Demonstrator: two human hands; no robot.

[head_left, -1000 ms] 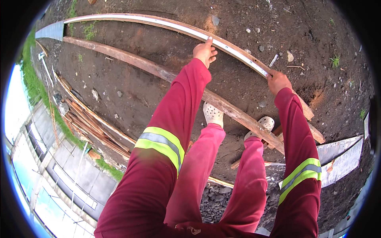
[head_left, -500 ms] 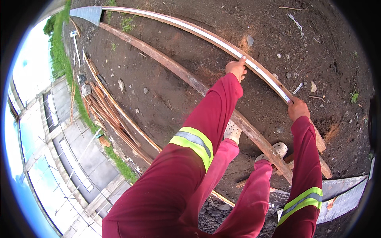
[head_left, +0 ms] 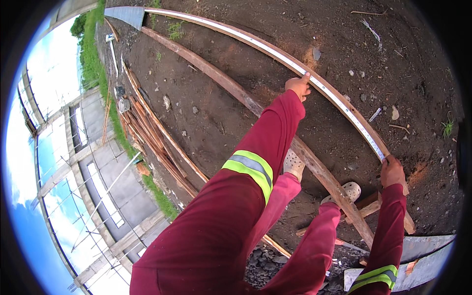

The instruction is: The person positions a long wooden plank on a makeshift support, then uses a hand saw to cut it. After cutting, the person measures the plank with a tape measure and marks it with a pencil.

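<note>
A long wooden beam [head_left: 359, 116] curves from the upper left toward the lower right. Along its face runs a white measuring tape [head_left: 268, 48] with small dark marks. My left hand [head_left: 299, 87] is closed at the beam's near edge, partway along, its thumb pressed on the tape. My right hand [head_left: 393, 172] is closed around the tape near the beam's right end, and its fingers hide whatever is inside the grip. Beneath my left forearm lies a second wooden beam [head_left: 206, 66], roughly alongside the first.
A grey metal sheet [head_left: 127, 17] lies at the beams' far ends. More metal sheeting [head_left: 423, 260] is at lower right, near short wood pieces [head_left: 368, 210] under the beams. Several planks [head_left: 152, 132] are piled on the left. Gravel [head_left: 265, 265] lies by my legs.
My right hand has slid along the beam toward its right end, and the white tape now reaches farther that way. My left hand stays at about the same place on the beam.
</note>
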